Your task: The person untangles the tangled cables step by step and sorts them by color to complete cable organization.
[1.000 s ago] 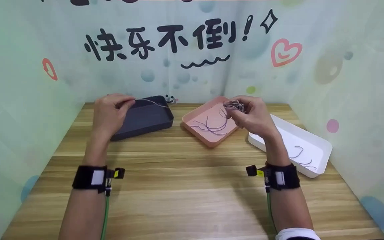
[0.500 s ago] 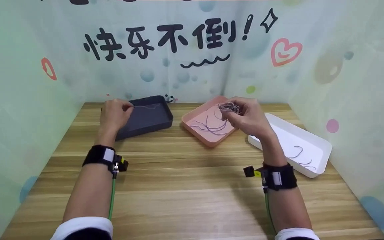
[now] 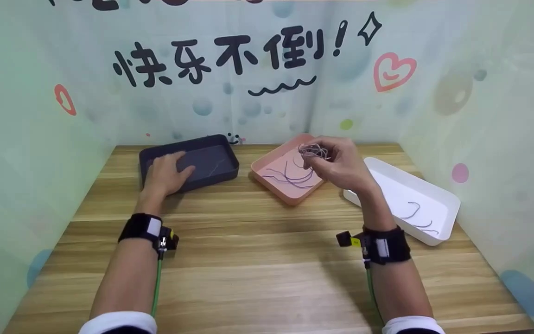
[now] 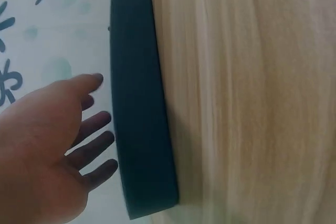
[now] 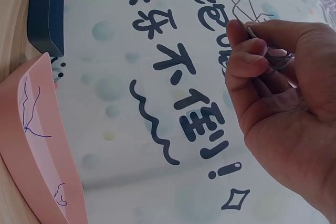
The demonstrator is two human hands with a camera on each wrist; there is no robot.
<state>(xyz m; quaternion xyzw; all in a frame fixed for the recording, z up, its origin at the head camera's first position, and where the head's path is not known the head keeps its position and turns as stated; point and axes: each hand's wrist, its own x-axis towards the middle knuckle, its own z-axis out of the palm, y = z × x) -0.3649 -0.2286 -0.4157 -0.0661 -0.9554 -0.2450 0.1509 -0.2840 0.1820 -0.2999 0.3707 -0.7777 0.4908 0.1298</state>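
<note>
My left hand (image 3: pixel 165 175) hovers over the dark tray (image 3: pixel 213 180) at the back left, fingers loosely spread and holding nothing. A single thin strand (image 3: pixel 217 167) lies faintly inside that tray. In the left wrist view, the outstretched fingers (image 4: pixel 92 148) are seen beyond the tray's outer wall (image 4: pixel 139 103). Above the pink tray (image 3: pixel 291 200), my right hand (image 3: pixel 343 164) pinches a tangled bundle of thin greyish strings (image 3: pixel 314 151) between thumb and fingers. Part of the bundle is hidden by the fingers in the right wrist view.
Several purple-blue strings (image 3: pixel 288 178) lie in the pink tray. A white tray (image 3: pixel 452 208) stands at the right with several short dark strings (image 3: pixel 427 226) in it. A printed cloth backdrop (image 3: pixel 202 106) rises behind and beside the wooden table (image 3: pixel 248 260).
My left hand has moved down over the dark tray and let go of its string, which now lies inside. My right hand has shifted slightly left, still holding the bundle.
</note>
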